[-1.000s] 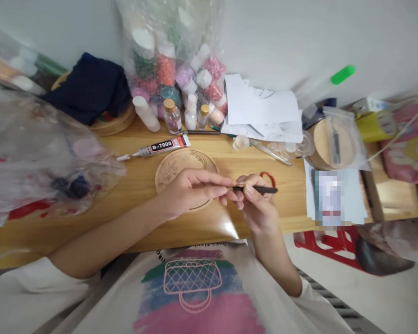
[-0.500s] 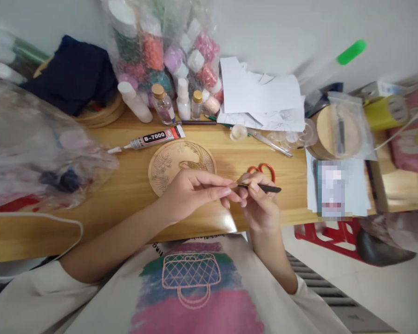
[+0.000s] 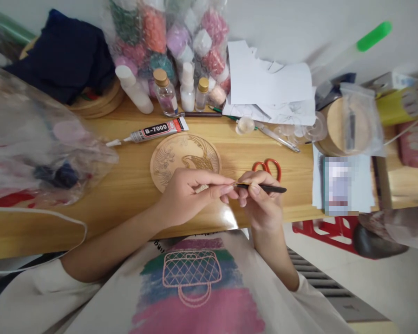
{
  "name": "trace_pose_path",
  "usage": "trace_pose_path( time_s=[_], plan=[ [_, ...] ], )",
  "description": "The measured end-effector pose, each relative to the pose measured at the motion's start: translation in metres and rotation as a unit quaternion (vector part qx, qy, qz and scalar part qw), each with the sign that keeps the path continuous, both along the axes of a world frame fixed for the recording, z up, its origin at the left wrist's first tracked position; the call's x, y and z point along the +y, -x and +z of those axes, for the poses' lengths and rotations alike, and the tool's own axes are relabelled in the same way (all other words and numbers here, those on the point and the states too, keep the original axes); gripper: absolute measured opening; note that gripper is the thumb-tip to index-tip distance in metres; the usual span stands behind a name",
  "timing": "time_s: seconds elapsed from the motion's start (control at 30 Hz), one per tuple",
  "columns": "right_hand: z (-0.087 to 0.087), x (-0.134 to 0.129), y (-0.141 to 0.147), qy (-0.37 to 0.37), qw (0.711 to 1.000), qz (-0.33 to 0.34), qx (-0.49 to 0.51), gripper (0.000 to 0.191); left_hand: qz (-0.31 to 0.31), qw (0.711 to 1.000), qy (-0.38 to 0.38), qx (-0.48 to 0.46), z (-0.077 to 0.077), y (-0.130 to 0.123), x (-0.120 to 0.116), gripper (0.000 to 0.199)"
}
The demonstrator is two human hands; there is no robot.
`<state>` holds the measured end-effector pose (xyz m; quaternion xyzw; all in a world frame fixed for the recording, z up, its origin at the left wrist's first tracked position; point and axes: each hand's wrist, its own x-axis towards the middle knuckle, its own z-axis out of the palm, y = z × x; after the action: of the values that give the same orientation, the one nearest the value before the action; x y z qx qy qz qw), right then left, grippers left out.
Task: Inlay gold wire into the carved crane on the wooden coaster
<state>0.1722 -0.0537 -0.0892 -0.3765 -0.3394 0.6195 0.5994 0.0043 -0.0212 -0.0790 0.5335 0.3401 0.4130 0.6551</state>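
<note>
My right hand is closed around slim black tweezers, which point left towards my other hand. A thin gold wire shows at the tweezers' tip, small and partly hidden by fingers. My left hand pinches the wire's end between thumb and forefinger, fingertips almost meeting those of the right. Beneath and behind the left hand lies a round wooden disc with a line drawing and a gold-outlined bird; the hand covers its lower part. Red-handled scissors lie just behind my right hand, their blades hidden.
A B-7000 glue tube lies beyond the disc. Small bottles and bags of coloured jars line the wall. White papers lie at the back, a plastic bag at left, and a phone on papers at right.
The view has shifted slightly, so the tabletop things sit a little higher, those at right further right. Both hands keep the same pinching hold, with the tweezers nearly unmoved.
</note>
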Motion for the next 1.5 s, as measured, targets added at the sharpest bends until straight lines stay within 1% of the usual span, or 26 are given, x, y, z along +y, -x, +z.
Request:
trace_pose_path(
  time_s=[0.17,0.23,0.4,0.6,0.77,0.93,1.07,1.23,1.37,1.5],
  plan=[
    [-0.0002,-0.0007,0.0001,-0.012,0.998,-0.022,-0.065,0.014,-0.004,0.999,0.030,-0.017,-0.0026,-0.0009,-0.0001,0.012],
    [-0.0010,-0.0010,-0.0006,-0.015,0.996,-0.032,-0.079,0.011,-0.005,0.999,0.040,-0.024,-0.0036,-0.0015,0.0001,0.012],
    [-0.0031,-0.0005,-0.0015,-0.024,0.995,-0.033,-0.090,0.006,-0.001,0.998,0.055,-0.023,-0.0051,-0.0034,0.0004,0.010],
    [-0.0032,0.0005,0.0016,-0.006,0.993,-0.054,-0.104,0.006,0.007,0.998,0.069,-0.004,-0.0062,-0.0035,-0.0004,0.009],
    [-0.0045,-0.0009,0.0017,0.018,0.987,-0.067,-0.145,0.008,0.016,0.996,0.089,-0.013,-0.0078,-0.0037,0.0004,0.010],
    [-0.0051,-0.0024,0.0009,0.017,0.982,-0.063,-0.176,0.006,0.015,0.994,0.107,-0.014,-0.0096,-0.0042,0.0004,0.012],
    [-0.0052,-0.0024,0.0009,0.007,0.983,-0.058,-0.175,0.003,0.017,0.994,0.108,-0.009,-0.0098,-0.0036,0.0008,0.012],
    [-0.0042,-0.0014,0.0001,0.020,0.982,-0.053,-0.179,0.003,0.003,0.995,0.099,0.012,-0.0072,-0.0029,0.0018,0.015],
    [-0.0048,-0.0010,-0.0010,0.007,0.985,-0.042,-0.167,0.003,0.004,0.995,0.101,0.004,-0.0066,-0.0030,0.0013,0.014],
    [-0.0072,-0.0011,-0.0017,-0.004,0.987,-0.037,-0.154,0.004,0.014,0.992,0.124,-0.013,-0.0086,-0.0031,0.0003,0.011]
  ],
)
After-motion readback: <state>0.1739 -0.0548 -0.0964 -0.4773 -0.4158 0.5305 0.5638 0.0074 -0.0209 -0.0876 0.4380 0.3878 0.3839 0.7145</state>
